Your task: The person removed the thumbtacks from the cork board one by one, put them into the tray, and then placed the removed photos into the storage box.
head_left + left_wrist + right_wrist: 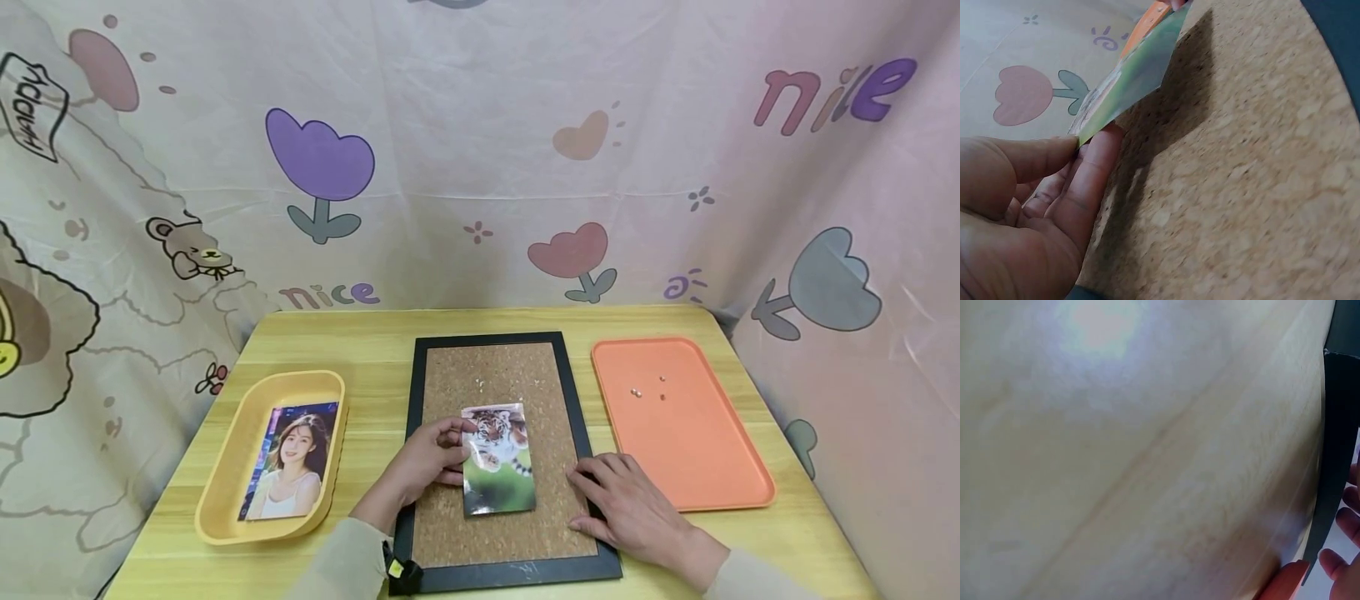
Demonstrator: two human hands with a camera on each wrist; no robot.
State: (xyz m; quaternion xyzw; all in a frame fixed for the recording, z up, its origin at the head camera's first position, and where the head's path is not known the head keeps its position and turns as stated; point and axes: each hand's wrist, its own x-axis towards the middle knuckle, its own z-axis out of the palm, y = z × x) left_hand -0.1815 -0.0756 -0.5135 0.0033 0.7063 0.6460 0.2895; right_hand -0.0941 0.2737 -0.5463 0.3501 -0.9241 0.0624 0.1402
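Observation:
A glossy tiger photo (498,483) is above the middle of a black-framed cork board (517,537). My left hand (431,458) pinches its left edge between thumb and fingers. In the left wrist view the photo (1129,87) is tilted off the cork (1260,169) and casts a shadow on it. My right hand (630,508) rests at the board's right side, fingers loosely bent over the black frame. In the right wrist view only some fingertips (1350,525) show beside the frame edge (1338,425).
To the left, a yellow basket (212,500) holds a portrait photo (288,467). An orange tray (705,450) on the right carries several tiny shiny pieces (637,393), too small to identify. A patterned cloth (465,167) hangs behind the wooden table (375,350).

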